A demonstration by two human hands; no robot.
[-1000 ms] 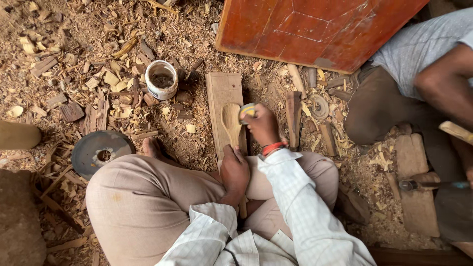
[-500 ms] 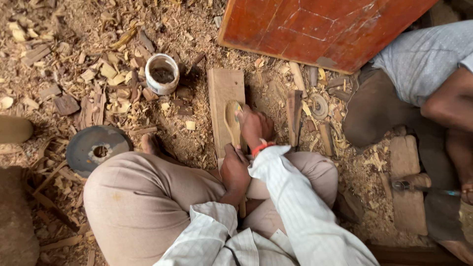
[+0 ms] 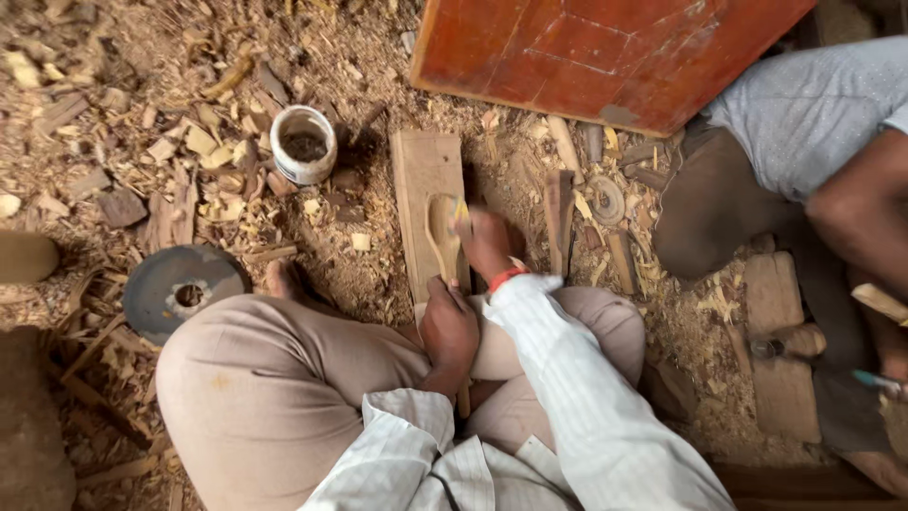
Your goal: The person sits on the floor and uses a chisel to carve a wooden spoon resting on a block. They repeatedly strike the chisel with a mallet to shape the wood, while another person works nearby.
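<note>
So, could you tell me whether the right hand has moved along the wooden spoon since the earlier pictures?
Yes. The right hand has slid back from the spoon's bowl end toward the person, judged against the flat plank beneath, which stays put.

Dirt floor strewn with wood chips; red board leaning.

One package only: small round tub, white wall, open top, dark contents inside. It stands upright on the floor among wood chips, upper left of centre, left of the wooden board. Chips touch its base on the left side. Faint band around the wall, too small to tell if it's a label. No signs, no screens in view.
</note>
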